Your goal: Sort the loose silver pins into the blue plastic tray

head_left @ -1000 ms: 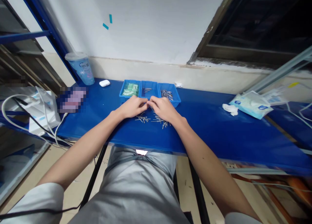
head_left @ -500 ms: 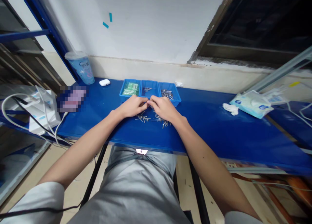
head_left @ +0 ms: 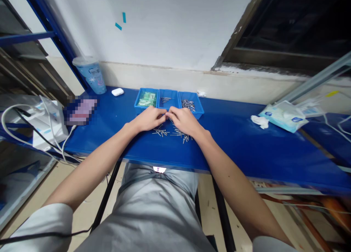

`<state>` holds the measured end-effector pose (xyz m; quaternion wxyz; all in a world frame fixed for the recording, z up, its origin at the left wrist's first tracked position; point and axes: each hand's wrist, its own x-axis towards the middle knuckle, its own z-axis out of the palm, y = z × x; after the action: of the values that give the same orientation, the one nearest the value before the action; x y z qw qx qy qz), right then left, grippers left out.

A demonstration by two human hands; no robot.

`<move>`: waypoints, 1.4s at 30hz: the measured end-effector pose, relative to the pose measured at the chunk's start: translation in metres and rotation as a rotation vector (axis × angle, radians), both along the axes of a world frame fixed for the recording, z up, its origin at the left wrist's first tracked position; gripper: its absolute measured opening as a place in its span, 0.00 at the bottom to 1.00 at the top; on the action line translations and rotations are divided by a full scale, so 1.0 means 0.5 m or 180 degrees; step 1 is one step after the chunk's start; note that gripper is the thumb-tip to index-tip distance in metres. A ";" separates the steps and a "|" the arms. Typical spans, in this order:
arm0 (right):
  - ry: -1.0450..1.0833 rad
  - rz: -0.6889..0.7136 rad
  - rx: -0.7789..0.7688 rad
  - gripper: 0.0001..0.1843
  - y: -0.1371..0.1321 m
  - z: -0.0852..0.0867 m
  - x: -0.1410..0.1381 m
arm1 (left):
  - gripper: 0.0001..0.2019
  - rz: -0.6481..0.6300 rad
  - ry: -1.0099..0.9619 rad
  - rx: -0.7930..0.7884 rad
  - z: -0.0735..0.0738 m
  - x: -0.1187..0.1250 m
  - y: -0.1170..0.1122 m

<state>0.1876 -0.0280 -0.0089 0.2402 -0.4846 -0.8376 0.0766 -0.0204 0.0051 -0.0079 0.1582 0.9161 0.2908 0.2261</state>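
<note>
My left hand (head_left: 150,118) and my right hand (head_left: 182,120) meet fingertip to fingertip over the blue table, both closed in a pinch. Whatever sits between the fingers is too small to make out. Under them lie two loose piles of thin metal pins, one pile (head_left: 161,131) by the left hand and another pile (head_left: 185,138) partly covered by the right. Just behind stand three joined blue bins: the left bin (head_left: 136,103) holds green-and-white packets, the middle bin (head_left: 170,105) a few pins, the right bin (head_left: 201,107) many short metal pieces.
A lidded blue cup (head_left: 93,76) and a white earphone case (head_left: 117,92) stand at the back left. Further left are a blurred-out phone (head_left: 82,110) and a white power strip (head_left: 49,126) with cables. On the right lie a crumpled tissue (head_left: 260,122) and a tissue pack (head_left: 286,117).
The whole view has shifted very slightly. Both hands keep the same pinched pose, and the pins and bins stay where they were.
</note>
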 end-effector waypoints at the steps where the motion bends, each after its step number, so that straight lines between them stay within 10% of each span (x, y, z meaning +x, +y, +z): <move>1: 0.0000 0.0002 0.0008 0.17 0.000 0.000 0.000 | 0.18 -0.0002 -0.0002 0.0009 0.000 0.000 0.000; 42: 0.0658 0.0202 0.0224 0.03 0.000 0.001 0.004 | 0.13 0.0341 -0.0108 -0.0279 0.019 -0.003 -0.009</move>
<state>0.1898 -0.0279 -0.0083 0.3396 -0.4387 -0.8254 0.1043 -0.0221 0.0006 0.0014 0.1907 0.8875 0.3462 0.2368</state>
